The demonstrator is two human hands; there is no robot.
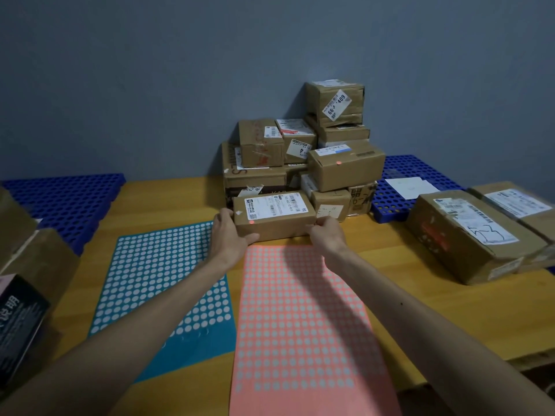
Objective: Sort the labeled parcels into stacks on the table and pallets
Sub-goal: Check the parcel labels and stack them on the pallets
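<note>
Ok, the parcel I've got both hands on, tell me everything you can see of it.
The parcel is an oblong brown cardboard box, closed, lying flat. A white shipping label with barcodes covers much of its top; a small red dot sticker sits on its front face. The left hand grips its left end, the right hand its right end. It is down at the wooden table, just before the pile of parcels, at the pink sheet's far edge.

Bare left hand [231, 235] and right hand [326, 234] on bare forearms.
The left forearm [144, 319] comes in from the lower left of the frame and the right forearm [420, 313] from the lower right, both uncovered to the frame edge. A small dark spot [401, 304] marks the right forearm, right of centre.
</note>
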